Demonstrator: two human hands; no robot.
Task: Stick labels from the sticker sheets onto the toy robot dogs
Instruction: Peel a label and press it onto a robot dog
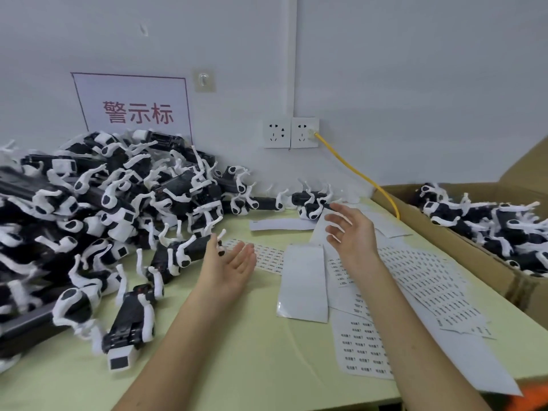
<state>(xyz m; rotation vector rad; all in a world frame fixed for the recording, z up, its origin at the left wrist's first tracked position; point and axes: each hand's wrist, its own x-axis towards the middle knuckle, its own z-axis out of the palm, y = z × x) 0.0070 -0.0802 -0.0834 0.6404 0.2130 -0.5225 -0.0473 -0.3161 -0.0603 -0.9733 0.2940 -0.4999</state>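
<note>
Sticker sheets (364,348) nearest us, fanned on table (237,366) right of centre. Left hand (228,268) palm-up, fingers relaxed, empty, just beside toy robot dog (178,253) at pile (89,203) edge. Right hand (350,229) spread wide, empty, over sheets. We judge: between units. Next move needs dog gripped, label peeled off sheet.

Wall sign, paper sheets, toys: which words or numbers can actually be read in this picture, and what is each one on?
"警示标": red characters on the white wall sign with a red border.
The sticker sheets carry rows of tiny printed labels, too small and blurred to read.
The toy robot dogs and the wall sockets show no text I can make out.
</note>
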